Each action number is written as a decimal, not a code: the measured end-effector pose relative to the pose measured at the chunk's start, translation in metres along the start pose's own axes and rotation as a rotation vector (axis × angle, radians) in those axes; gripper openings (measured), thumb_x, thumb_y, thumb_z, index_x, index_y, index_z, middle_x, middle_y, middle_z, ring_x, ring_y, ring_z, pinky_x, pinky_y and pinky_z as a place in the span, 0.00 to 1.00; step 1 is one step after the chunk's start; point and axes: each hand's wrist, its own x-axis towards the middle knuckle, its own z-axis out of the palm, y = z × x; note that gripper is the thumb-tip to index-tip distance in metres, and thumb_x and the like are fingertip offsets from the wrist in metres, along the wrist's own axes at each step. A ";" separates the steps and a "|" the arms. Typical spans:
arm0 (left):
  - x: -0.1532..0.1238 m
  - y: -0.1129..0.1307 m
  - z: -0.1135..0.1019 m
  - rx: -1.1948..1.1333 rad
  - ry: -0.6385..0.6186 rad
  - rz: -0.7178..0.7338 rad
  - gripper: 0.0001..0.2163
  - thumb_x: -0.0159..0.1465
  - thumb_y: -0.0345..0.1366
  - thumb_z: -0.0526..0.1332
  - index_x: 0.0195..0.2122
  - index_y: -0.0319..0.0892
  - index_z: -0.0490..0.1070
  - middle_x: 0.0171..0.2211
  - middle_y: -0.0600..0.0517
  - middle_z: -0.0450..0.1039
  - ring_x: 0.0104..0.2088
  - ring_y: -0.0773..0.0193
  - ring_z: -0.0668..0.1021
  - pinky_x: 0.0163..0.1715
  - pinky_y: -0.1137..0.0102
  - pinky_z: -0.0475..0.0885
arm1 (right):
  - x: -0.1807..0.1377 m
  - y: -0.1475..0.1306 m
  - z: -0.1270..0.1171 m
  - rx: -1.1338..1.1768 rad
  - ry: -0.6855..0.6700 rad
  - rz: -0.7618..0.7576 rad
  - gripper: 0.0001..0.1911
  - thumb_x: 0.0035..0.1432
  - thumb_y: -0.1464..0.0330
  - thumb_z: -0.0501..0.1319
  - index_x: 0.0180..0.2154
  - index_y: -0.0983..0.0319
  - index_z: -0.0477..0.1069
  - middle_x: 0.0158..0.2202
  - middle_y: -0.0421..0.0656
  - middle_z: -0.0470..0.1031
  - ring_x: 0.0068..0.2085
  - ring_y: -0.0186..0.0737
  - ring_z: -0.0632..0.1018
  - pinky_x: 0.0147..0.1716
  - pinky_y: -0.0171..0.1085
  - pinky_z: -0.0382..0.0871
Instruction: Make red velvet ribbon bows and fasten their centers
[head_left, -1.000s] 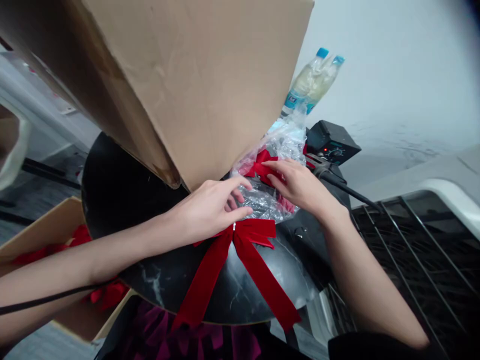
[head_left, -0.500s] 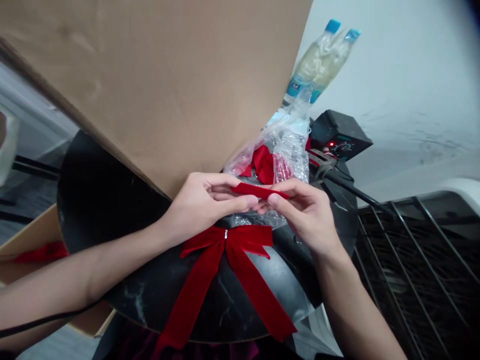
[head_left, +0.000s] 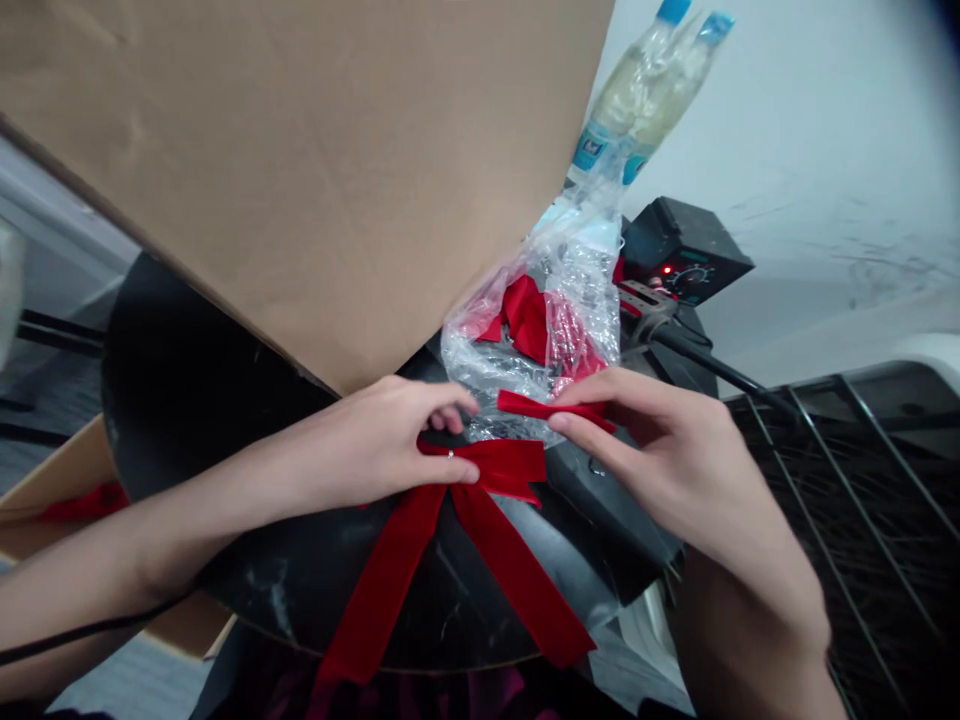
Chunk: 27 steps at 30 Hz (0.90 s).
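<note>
A red velvet bow [head_left: 480,520] with two long tails lies on a round black marbled table [head_left: 195,400]. My left hand [head_left: 390,445] pinches the bow at its knot, thumb and fingers closed on it. My right hand [head_left: 660,450] pinches a short strip of red ribbon [head_left: 536,408] just above the bow's right loop. Behind both hands sits a crumpled clear plastic bag [head_left: 547,320] holding more red ribbon pieces.
A large cardboard box [head_left: 322,160] leans over the table from the upper left. Two plastic bottles [head_left: 645,90] and a black device with a red light [head_left: 686,255] stand behind the bag. A wire rack [head_left: 847,520] lies to the right, an open cardboard box [head_left: 52,490] at the left.
My right hand took a short red strip out of the bag and both hands held it. Now my left hand has dropped to the bow's knot, and my right hand keeps the strip.
</note>
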 end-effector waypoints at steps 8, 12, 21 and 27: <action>0.006 0.006 0.006 -0.412 -0.035 -0.052 0.07 0.66 0.39 0.69 0.41 0.44 0.75 0.39 0.51 0.84 0.41 0.58 0.85 0.41 0.68 0.78 | -0.069 -0.011 0.032 0.117 0.015 0.186 0.02 0.66 0.63 0.68 0.40 0.50 0.81 0.52 0.40 0.82 0.55 0.46 0.82 0.53 0.41 0.76; 0.008 0.010 0.012 -0.713 -0.002 -0.106 0.12 0.60 0.34 0.74 0.41 0.42 0.74 0.37 0.51 0.86 0.37 0.60 0.86 0.37 0.71 0.78 | -0.063 0.006 0.041 0.260 0.095 0.191 0.03 0.64 0.63 0.70 0.40 0.52 0.81 0.47 0.43 0.83 0.60 0.49 0.79 0.60 0.45 0.73; 0.006 0.009 0.019 -0.904 -0.103 -0.119 0.15 0.57 0.32 0.77 0.41 0.41 0.74 0.38 0.52 0.82 0.34 0.66 0.85 0.37 0.75 0.79 | -0.040 0.012 0.005 0.395 -0.129 0.107 0.03 0.63 0.64 0.72 0.36 0.55 0.80 0.36 0.39 0.81 0.38 0.39 0.80 0.40 0.36 0.74; 0.010 0.007 0.025 -0.950 -0.089 -0.062 0.18 0.60 0.32 0.75 0.43 0.45 0.65 0.34 0.53 0.82 0.34 0.61 0.86 0.37 0.69 0.82 | -0.029 0.019 -0.004 0.172 -0.077 0.059 0.04 0.63 0.62 0.71 0.37 0.54 0.80 0.38 0.39 0.82 0.40 0.41 0.80 0.47 0.41 0.73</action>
